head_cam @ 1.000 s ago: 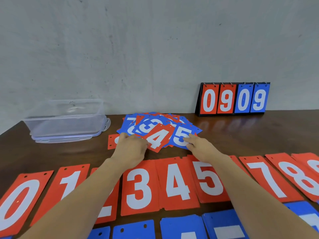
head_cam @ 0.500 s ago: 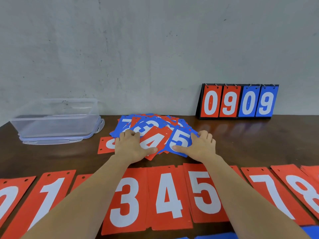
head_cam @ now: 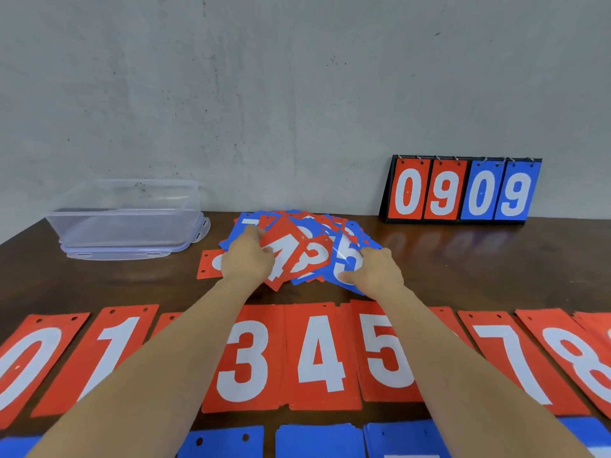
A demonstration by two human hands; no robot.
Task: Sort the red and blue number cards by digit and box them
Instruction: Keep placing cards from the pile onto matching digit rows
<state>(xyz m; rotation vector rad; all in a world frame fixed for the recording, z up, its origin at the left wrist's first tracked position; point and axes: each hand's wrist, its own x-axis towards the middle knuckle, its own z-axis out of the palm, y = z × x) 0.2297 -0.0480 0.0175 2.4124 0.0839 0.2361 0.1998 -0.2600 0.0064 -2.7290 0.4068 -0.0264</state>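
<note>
Red card (head_cam: 287, 251) pinched by left hand (head_cam: 246, 263), blue card (head_cam: 345, 259) pinched by right hand (head_cam: 377, 276): each should be lifted singly off the pile (head_cam: 317, 223) beneath the fingers (head_cam: 378, 253).

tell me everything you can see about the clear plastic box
The clear plastic box is rectangular with rounded corners, translucent and seemingly empty. It stands level on what looks like its bluish lid, whose latch tabs stick out at the right. It sits at the far left of the dark table, near the wall, apart from the card pile. Nothing else touches it.
</note>
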